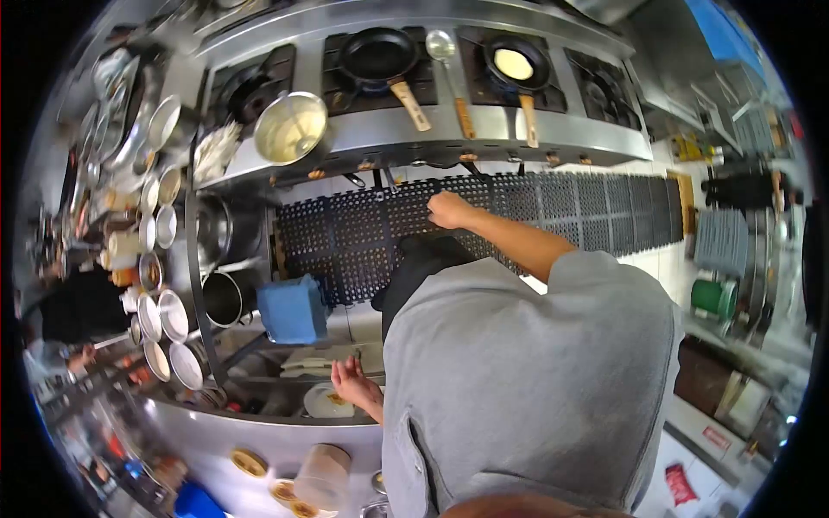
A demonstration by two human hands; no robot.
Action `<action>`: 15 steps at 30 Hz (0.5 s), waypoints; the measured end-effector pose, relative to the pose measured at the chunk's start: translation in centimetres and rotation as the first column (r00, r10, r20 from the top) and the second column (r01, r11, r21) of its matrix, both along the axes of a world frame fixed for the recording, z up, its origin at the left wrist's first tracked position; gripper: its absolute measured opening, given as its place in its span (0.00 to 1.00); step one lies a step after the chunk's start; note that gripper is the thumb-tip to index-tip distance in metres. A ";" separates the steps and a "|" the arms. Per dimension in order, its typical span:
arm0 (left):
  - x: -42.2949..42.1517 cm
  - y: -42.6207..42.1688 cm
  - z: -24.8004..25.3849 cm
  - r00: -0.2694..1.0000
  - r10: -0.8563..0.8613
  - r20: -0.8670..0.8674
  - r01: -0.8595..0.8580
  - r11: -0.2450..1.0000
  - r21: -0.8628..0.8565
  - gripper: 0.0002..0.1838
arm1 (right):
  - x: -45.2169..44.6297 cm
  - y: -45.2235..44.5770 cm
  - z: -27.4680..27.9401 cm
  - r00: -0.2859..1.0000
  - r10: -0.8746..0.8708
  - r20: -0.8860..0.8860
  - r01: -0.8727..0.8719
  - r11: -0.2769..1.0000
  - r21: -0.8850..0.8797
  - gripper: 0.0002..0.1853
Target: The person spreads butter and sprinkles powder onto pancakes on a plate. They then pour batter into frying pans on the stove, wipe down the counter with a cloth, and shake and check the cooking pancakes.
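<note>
Pancake (pixel 513 63) is lying in a frying pan (pixel 539 78) on the stove (pixel 371 129); handling it well is calling for a light touch, clear of likely hot metal. We are curling our right hand (pixel 448 210) loosely near the stove and spreading our left hand (pixel 350 385) farther from it; whether either is pinching anything, we cannot tell.

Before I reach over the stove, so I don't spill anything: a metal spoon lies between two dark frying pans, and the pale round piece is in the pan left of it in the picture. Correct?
Not quite: the head view shows the pale round piece in the right-hand pan. The metal spoon does lie between the two.
</note>
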State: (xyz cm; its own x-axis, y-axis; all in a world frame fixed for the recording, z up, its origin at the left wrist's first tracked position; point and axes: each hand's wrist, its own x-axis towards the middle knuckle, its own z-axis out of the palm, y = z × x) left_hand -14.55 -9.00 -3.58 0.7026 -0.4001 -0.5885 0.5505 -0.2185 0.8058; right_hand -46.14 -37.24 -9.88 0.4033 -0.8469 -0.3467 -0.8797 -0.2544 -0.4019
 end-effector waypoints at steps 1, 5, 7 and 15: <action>-0.5 -1.4 0.0 1.000 -0.013 0.017 0.012 0.999 0.043 0.15 | -1.7 0.4 -1.1 0.999 -0.030 0.010 0.030 1.000 0.005 0.14; -0.6 -4.9 -2.0 0.987 -0.159 0.032 0.157 0.986 0.060 0.11 | -1.9 -3.3 6.1 0.978 -0.159 0.134 0.158 0.987 0.025 0.11; 1.0 -6.1 -2.5 0.957 -0.267 0.116 0.258 0.962 0.087 0.12 | -0.1 -5.7 6.7 0.922 -0.236 0.308 0.284 0.951 -0.121 0.13; -2.4 -5.3 6.8 0.871 -0.127 0.475 0.039 0.981 0.189 0.23 | 13.3 -8.0 6.0 0.774 0.471 0.424 -0.570 0.809 0.142 0.35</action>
